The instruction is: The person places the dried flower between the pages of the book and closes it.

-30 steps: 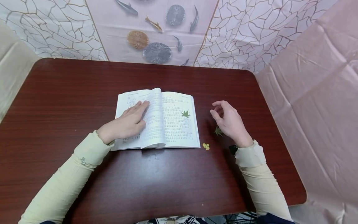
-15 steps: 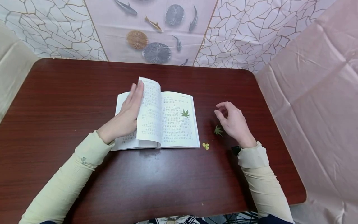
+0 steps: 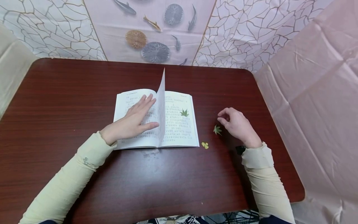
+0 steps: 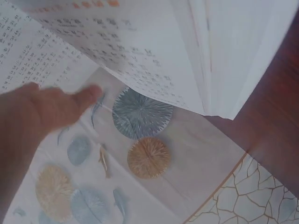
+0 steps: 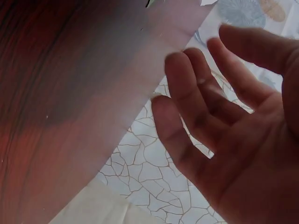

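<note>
An open book [image 3: 179,133] with printed pages lies in the middle of the table. One page [image 3: 162,102] stands nearly upright at its spine. My left hand [image 3: 132,123] lies over the left-hand pages, fingers straight and thumb spread, close to that page; whether it touches cannot be told. A green maple leaf [image 3: 184,112] rests on the right-hand page. Right of the book, another maple leaf [image 3: 217,130] and a small yellow flower-like piece [image 3: 205,145] lie on the table. My right hand [image 3: 237,123] hovers beside that second leaf, fingers loosely curled, holding nothing in the right wrist view.
The dark red wooden table [image 3: 70,93] has rounded corners. A patterned cloth [image 3: 237,37] hangs behind it, and a pale pink cloth [image 3: 316,93] covers the right side. A dark wrist strap [image 3: 240,150] shows at the right cuff.
The page lifted from the left side and swung rightward to stand upright. My left hand rose along with it, then lowered over the left pages. My right hand drifted slightly right and nearer me.
</note>
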`<control>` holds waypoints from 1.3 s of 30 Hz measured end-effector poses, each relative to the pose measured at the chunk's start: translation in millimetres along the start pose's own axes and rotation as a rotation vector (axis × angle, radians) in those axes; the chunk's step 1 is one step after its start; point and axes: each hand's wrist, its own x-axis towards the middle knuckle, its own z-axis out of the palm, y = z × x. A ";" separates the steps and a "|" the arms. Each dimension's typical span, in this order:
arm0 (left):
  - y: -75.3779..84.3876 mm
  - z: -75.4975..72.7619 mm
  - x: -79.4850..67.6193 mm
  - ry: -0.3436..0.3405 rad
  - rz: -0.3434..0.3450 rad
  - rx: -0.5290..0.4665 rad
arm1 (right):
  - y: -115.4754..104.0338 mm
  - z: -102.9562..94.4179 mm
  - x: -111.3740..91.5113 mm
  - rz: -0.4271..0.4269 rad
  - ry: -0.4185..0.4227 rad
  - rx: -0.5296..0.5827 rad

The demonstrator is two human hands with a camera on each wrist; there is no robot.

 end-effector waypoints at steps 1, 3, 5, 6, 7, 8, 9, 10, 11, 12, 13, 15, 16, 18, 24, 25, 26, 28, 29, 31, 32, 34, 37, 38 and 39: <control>0.0 0.9 0.1 -0.013 0.013 0.009 | -0.5 -0.3 -0.5 0.000 -0.018 -0.016; 0.4 1.8 0.0 -0.032 0.030 0.025 | -1.0 -0.3 -1.0 0.011 -0.046 -0.055; 1.6 1.8 -0.6 -0.044 0.031 0.038 | -2.0 0.1 -1.5 0.028 -0.070 -0.098; 2.0 1.6 -0.8 -0.049 0.027 0.043 | -2.6 0.4 -1.8 0.038 -0.081 -0.121; 2.7 1.4 -1.0 -0.055 0.023 0.047 | -2.8 1.0 -1.9 0.049 -0.092 -0.140; 3.1 1.2 -1.1 -0.060 0.018 0.050 | -2.6 1.6 -1.8 0.059 -0.104 -0.155; 3.5 1.0 -1.2 -0.064 0.015 0.054 | -3.0 2.2 -1.8 0.065 -0.117 -0.167; 3.7 0.8 -1.3 -0.067 0.012 0.054 | -3.5 2.9 -1.7 0.071 -0.128 -0.180; 3.6 0.7 -1.3 -0.070 0.009 0.055 | -3.8 3.6 -1.6 0.074 -0.139 -0.190; 3.5 0.7 -1.4 -0.072 0.007 0.057 | -4.3 4.3 -1.6 0.077 -0.150 -0.199; 3.3 0.8 -1.5 -0.075 0.005 0.058 | -4.6 5.2 -1.4 0.079 -0.160 -0.204; 2.9 0.8 -1.8 -0.079 0.004 0.057 | -6.1 6.9 -1.5 0.078 -0.174 -0.221; 2.7 0.9 -2.0 -0.081 0.002 0.056 | -6.6 7.7 -1.6 0.079 -0.181 -0.226; 2.4 1.0 -2.5 -0.088 -0.004 0.059 | -7.3 9.6 -1.7 0.079 -0.187 -0.235; -1.3 1.2 -3.3 -0.108 -0.032 0.063 | -9.2 13.3 0.1 0.071 -0.187 -0.238; -2.0 1.1 -3.3 -0.109 -0.036 0.063 | -9.5 13.3 0.3 0.070 -0.187 -0.236; -2.3 0.9 -3.4 -0.107 -0.041 0.064 | -9.7 13.4 0.8 0.067 -0.186 -0.237; -2.7 0.3 -3.6 -0.106 -0.050 0.063 | -10.5 13.3 1.3 0.062 -0.181 -0.239; -2.8 0.0 -3.7 -0.106 -0.053 0.063 | -10.9 13.2 1.2 0.060 -0.179 -0.240; -3.1 -0.2 -4.1 -0.101 -0.054 0.065 | -11.5 13.2 1.2 0.051 -0.168 -0.244; -3.3 -0.3 -4.4 -0.101 -0.056 0.064 | -11.7 13.3 1.2 0.046 -0.161 -0.247; -3.7 -0.3 -4.9 -0.097 -0.055 0.063 | -12.1 13.1 1.2 0.035 -0.150 -0.250; -3.7 0.4 -5.1 -0.094 -0.053 0.062 | -11.7 13.0 1.2 0.023 -0.146 -0.246; -3.6 0.5 -5.2 -0.091 -0.053 0.062 | -11.5 12.8 1.1 0.022 -0.146 -0.244; -3.4 0.6 -5.2 -0.087 -0.052 0.062 | -11.4 12.8 1.0 0.023 -0.147 -0.244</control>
